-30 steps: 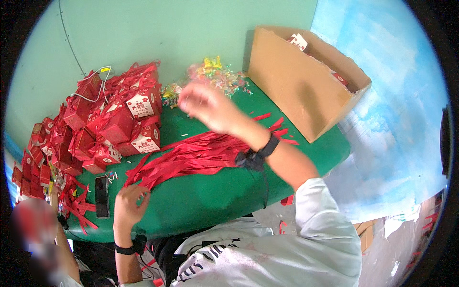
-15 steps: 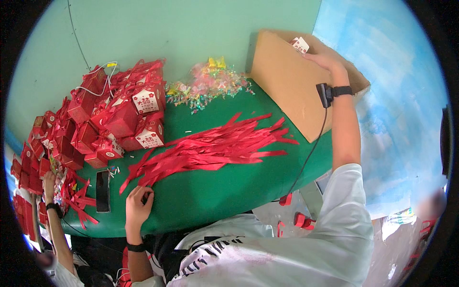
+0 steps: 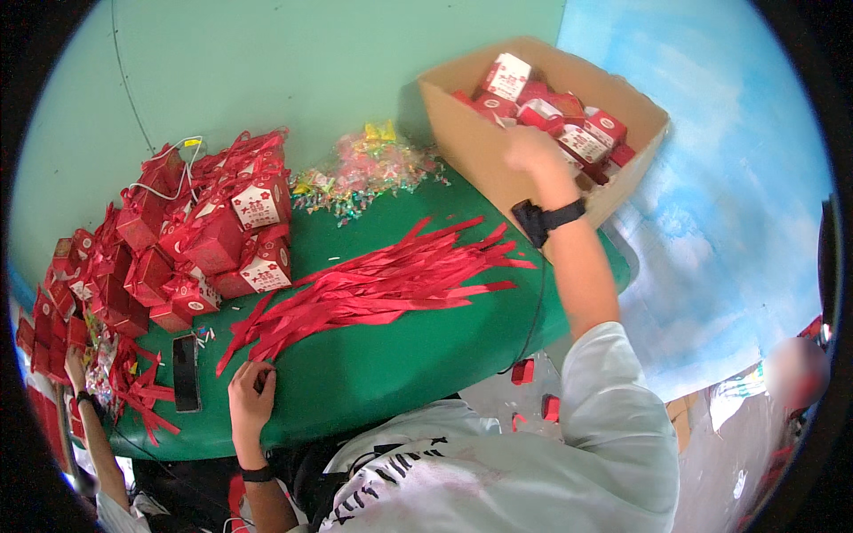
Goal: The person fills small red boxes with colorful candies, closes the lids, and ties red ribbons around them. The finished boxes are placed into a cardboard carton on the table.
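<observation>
My left hand (image 3: 252, 398) rests curled at the near side of the green table, close to the ends of a pile of red ribbons (image 3: 373, 289). A dark patch shows inside its closed fingers, but what it is I cannot make out. Over the near rim of a brown cardboard carton (image 3: 480, 147) is my right hand (image 3: 536, 153), smeared by motion, its fingers unclear. Inside the carton lie several red and white gift boxes (image 3: 508, 76). One red box with a white inside (image 3: 542, 115) lies just beyond my right hand; whether they touch I cannot tell.
Stacked red gift boxes (image 3: 213, 242) with ribbons fill the table's left. Wrapped candies (image 3: 369, 169) are heaped along the wall. A black phone (image 3: 186, 373) lies left of my left hand. A co-worker's hand (image 3: 75, 367) reaches among boxes at far left. Red pieces (image 3: 523, 371) lie on the floor.
The carton has tipped toward upright, bringing the gift boxes inside into view. My right hand has moved left and down to its near rim. My left hand stays curled; the whole view has shifted slightly.
</observation>
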`<state>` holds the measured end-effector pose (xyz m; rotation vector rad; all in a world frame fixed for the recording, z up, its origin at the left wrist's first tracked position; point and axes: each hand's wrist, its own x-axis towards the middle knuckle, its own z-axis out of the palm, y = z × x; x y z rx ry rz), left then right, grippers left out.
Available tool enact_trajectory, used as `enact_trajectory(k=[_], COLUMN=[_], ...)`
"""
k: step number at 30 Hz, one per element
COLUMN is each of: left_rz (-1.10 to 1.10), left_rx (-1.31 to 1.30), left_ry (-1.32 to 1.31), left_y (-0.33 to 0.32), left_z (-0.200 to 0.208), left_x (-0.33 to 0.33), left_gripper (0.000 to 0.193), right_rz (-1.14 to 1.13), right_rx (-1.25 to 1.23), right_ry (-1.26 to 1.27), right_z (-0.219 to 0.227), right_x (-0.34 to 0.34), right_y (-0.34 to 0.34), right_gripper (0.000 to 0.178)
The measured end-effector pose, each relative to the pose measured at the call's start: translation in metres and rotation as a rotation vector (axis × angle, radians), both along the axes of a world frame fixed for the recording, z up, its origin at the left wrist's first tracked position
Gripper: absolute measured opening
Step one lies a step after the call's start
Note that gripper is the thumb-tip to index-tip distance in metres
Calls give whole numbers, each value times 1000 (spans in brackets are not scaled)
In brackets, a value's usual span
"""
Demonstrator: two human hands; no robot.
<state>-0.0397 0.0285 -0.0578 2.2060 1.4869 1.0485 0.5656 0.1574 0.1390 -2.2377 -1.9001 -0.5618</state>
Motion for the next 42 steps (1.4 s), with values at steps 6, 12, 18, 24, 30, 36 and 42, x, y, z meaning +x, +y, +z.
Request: enact_trajectory(k=[6, 12, 18, 24, 30, 36, 42], left_rz=[16, -17, -29, -41, -3, -11, 37], left_rx=[-22, 11, 63, 147, 114, 112, 101], left_ry=[41, 3, 24, 24, 13, 17, 26], left_y=[-1, -1, -2, -1, -13, -4, -9], left_z=[-2, -7, 0, -5, 7, -2, -2], left_x=[-3, -7, -3, 0, -2, 1, -3], left_gripper=[10, 8, 8, 8, 7, 8, 8], right_rz=[-110, -162, -198, -223, -192, -189, -203], right_rx=[28, 60, 184, 99, 11, -30, -4], right_ry=[97, 86, 31, 58, 117, 87, 155], right_z=[-18, -27, -30, -4, -5, -16, -12], right_x=[-77, -78, -37, 42, 20, 71, 51], right_y=[-24, -3, 34, 52, 57, 83, 82], right_gripper=[29, 29, 26, 31, 36, 38, 40])
